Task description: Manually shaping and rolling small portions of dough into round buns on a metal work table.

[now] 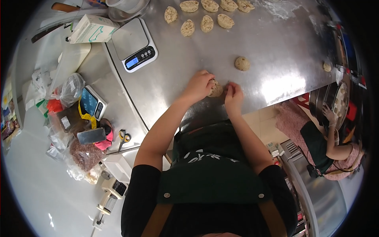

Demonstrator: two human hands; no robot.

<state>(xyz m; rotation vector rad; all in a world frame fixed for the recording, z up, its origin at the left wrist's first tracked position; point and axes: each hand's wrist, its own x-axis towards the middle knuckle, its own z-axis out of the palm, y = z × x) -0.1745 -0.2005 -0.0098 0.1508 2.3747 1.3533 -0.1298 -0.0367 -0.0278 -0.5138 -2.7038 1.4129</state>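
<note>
Lying at the centre of the frame was one beige, speckled, soft-looking dough piece (215, 90), on a shiny grey metal table (189, 55). Left hand (201, 84): bare, fingers curled, holding the dough's left side. Right hand (234, 94): bare, narrow, fingertips drawn together just beside the dough's right edge; whether they touched it or pinched anything could not be told. Above and right of centre: one round, beige, speckled dough ball (242, 63), apart from both hands. Top of the frame: eight pointed-oval, beige, speckled dough pieces (207, 23), in two rows. Upper left: one white-framed digital scale (132, 37), display lit blue.
</note>
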